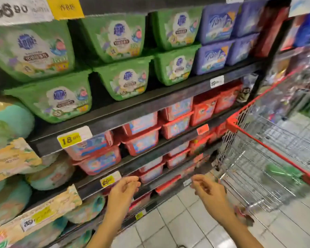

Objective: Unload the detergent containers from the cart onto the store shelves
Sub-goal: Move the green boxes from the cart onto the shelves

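Green detergent tubs (61, 97) stand stacked along the upper shelf, with purple tubs (213, 56) to their right. Red tubs (141, 142) fill the shelves below. A wire cart with a red rim (258, 140) stands at the right; a green item (283, 171) lies blurred inside it. My left hand (123, 188) hangs in front of the lower shelf edge, fingers loosely curled, holding nothing. My right hand (208, 188) hovers just left of the cart, fingers also loosely curled and empty.
Teal and cream soft packs (11, 158) fill the shelving at the left. Yellow price tags (70, 139) sit on the dark shelf edges. Pale floor tiles (177, 230) lie below, between the shelves and the cart. More blurred goods stand behind the cart.
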Available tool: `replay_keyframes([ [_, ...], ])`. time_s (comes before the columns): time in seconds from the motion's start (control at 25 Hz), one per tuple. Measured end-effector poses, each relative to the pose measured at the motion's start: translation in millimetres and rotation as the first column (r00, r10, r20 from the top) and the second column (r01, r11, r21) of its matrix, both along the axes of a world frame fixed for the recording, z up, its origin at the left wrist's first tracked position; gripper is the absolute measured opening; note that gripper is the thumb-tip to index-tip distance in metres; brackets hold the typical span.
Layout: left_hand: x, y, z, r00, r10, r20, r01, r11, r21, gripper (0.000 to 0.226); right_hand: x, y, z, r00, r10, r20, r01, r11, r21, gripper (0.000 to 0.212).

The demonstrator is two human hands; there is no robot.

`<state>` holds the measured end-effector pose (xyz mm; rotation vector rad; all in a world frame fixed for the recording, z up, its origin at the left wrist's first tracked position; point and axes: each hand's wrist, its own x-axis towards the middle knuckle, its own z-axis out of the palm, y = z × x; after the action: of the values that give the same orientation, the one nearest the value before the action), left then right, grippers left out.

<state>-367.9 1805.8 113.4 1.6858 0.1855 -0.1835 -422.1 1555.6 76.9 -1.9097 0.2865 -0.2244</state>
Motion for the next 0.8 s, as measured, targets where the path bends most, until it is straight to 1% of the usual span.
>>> replay_keyframes([
  [0.04,-7.3,-6.9,-13.4,0.997,-0.064,-0.052,0.065,0.998,0.015,0.018,-19.2,-6.4,-12.5,0.997,-0.041,-0.060,0.041,0.999,0.012,0.028],
  [0.12,-25.2,-24.5,-38.8,0.962,-0.220,-0.159,0.235,0.969,0.076,0.015,-64.5,-20.0,-34.4,0.976,-0.140,-0.165,0.146,0.989,0.022,0.027],
  [0.2,-41.1,-44.7,-57.4,0.914,-0.322,-0.248,0.351,0.933,0.083,0.011,-108.8,-34.1,-47.6,0.939,-0.241,-0.244,0.259,0.965,0.042,0.026],
  [0.28,-55.1,-72.6,-68.1,0.862,-0.398,-0.312,0.440,0.895,0.075,0.009,-151.1,-51.1,-55.8,0.890,-0.333,-0.311,0.357,0.934,0.023,0.023],
  [0.4,-70.1,-119.9,-74.8,0.811,-0.496,-0.310,0.544,0.834,0.089,0.008,-205.7,-76.2,-57.5,0.821,-0.433,-0.373,0.459,0.888,-0.020,0.013],
  [0.52,-82.6,-177.3,-75.1,0.755,-0.586,-0.293,0.634,0.767,0.100,0.012,-250.6,-104.8,-56.5,0.752,-0.527,-0.395,0.574,0.819,-0.001,0.011],
  [0.6,-89.5,-217.5,-75.5,0.725,-0.627,-0.286,0.673,0.733,0.099,0.013,-274.3,-126.4,-55.9,0.719,-0.561,-0.412,0.618,0.786,0.009,0.012],
  [0.68,-100.1,-260.0,-76.3,0.687,-0.668,-0.286,0.717,0.688,0.113,0.014,-295.1,-155.4,-56.2,0.695,-0.571,-0.437,0.637,0.771,0.008,0.014],
  [0.8,-119.9,-314.6,-77.3,0.686,-0.667,-0.292,0.714,0.694,0.092,0.013,-310.6,-208.1,-50.9,0.701,-0.552,-0.452,0.609,0.793,-0.022,0.015],
])
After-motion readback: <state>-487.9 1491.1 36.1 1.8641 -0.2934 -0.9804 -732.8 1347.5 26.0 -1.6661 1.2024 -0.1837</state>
